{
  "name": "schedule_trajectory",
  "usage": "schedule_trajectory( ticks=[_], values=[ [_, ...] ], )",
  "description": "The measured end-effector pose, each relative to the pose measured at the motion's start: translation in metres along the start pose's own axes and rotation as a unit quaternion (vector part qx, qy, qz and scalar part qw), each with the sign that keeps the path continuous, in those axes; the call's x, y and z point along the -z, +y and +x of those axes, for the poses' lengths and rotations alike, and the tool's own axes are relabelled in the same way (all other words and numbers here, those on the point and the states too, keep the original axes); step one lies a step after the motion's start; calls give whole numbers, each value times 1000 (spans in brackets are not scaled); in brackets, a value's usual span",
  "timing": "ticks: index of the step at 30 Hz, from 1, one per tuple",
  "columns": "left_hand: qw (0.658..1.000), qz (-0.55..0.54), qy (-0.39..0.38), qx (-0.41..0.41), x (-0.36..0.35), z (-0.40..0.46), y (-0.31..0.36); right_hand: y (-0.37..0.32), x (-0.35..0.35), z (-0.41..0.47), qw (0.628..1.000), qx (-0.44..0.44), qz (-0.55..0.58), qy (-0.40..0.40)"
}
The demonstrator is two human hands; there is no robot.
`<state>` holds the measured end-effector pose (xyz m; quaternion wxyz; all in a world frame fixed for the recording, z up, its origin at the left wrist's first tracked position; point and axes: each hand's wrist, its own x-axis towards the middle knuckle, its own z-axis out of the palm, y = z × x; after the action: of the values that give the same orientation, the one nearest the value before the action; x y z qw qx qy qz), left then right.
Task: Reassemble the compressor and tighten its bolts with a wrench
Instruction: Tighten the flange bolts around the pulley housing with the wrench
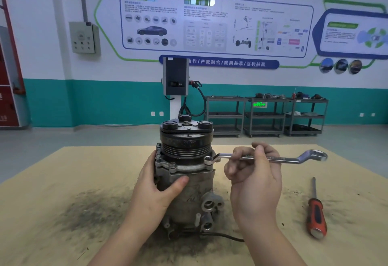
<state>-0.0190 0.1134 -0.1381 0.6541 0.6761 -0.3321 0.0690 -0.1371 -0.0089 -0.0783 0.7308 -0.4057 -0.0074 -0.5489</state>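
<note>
Compressor (185, 173) upright mid-bench, left hand (156, 186) wrapped around its body, right hand (255, 173) gripping wrench (266, 157), ring end over a flange bolt hidden beneath, soot-stained tan bench (63, 181), screwdriver (316, 213) at right, teal-banded wall (105, 102) behind.

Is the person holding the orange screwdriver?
No, the orange screwdriver lies untouched on the table, while the right hand grips the wrench and the left hand holds the compressor.
</note>
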Motion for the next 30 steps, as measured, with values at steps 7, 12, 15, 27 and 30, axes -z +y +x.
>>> schedule_trajectory(
  ticks=[7,12,15,27,30],
  values=[
    [1000,-8,0,2,-1,0,1,-3,7,25,985,-145,93,-7],
    [1000,-8,-1,2,0,0,-1,1,8,27,987,-134,81,-17],
    [1000,-9,0,3,0,0,-1,3,8,27,992,-112,59,-15],
    [1000,-13,-7,13,-1,1,2,34,-1,-38,869,333,-302,-207],
    [1000,-10,-3,8,-1,1,2,20,-4,-31,886,296,-279,-221]
  ],
)
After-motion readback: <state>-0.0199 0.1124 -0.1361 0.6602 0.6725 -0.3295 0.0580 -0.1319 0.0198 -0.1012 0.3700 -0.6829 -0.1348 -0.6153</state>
